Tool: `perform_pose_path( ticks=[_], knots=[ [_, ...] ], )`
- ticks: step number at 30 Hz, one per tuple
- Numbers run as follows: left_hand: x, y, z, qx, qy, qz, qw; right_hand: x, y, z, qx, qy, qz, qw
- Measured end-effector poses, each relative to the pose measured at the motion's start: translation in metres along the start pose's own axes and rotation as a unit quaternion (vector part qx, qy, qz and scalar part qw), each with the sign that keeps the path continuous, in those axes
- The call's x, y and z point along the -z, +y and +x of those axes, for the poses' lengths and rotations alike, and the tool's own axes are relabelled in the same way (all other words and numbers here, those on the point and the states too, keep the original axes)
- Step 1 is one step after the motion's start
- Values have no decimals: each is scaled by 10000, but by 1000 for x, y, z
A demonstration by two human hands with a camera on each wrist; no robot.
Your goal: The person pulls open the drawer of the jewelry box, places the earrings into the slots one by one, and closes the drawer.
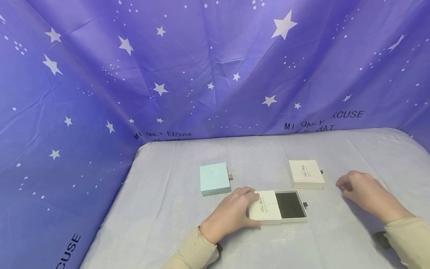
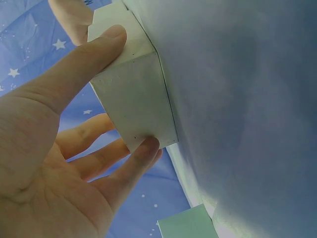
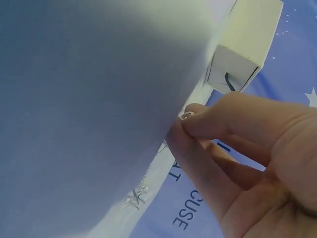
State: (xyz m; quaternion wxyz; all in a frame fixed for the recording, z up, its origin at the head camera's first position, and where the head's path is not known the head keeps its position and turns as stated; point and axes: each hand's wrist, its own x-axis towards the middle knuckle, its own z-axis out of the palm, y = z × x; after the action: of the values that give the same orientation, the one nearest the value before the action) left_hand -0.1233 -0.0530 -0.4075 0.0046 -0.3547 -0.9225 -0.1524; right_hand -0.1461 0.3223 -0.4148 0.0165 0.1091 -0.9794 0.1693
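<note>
My left hand (image 1: 231, 211) grips the sleeve of a cream drawer box (image 1: 263, 209), thumb on the near side and fingers at the far and left sides. The box's drawer (image 1: 291, 205) is slid out to the right, baring a black lining and a dark pull tab. In the left wrist view, the thumb and fingers spread around the box's end (image 2: 133, 99). To the right of the box, my right hand (image 1: 366, 192) pinches a small shiny silvery piece (image 3: 187, 115) between thumb and index finger, close over the table; most of it is hidden.
Behind the opened box stands a second cream box (image 1: 306, 174), closed, with a dark tab. A mint-green box (image 1: 215, 178) with a brownish tab sits back left. A shiny silvery cluster (image 3: 137, 193) lies on the pale tablecloth (image 1: 168, 224). Purple star-printed cloth (image 1: 201, 56) walls the table.
</note>
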Motion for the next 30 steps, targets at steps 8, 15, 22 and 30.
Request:
perform_pose_path(
  ticks=[8,15,22,30],
  knots=[
    [0,0,0,-23,-16,38,10000,-2,3,-1,189,43,-345,9992],
    [0,0,0,-12,-31,7,10000,-4,4,-4,353,347,-404,9980],
    [0,0,0,5,-37,-2,10000,-5,2,-8,365,545,-392,9971],
    [1,1,0,25,-38,2,10000,-2,-8,-8,532,1010,-299,9930]
  ],
)
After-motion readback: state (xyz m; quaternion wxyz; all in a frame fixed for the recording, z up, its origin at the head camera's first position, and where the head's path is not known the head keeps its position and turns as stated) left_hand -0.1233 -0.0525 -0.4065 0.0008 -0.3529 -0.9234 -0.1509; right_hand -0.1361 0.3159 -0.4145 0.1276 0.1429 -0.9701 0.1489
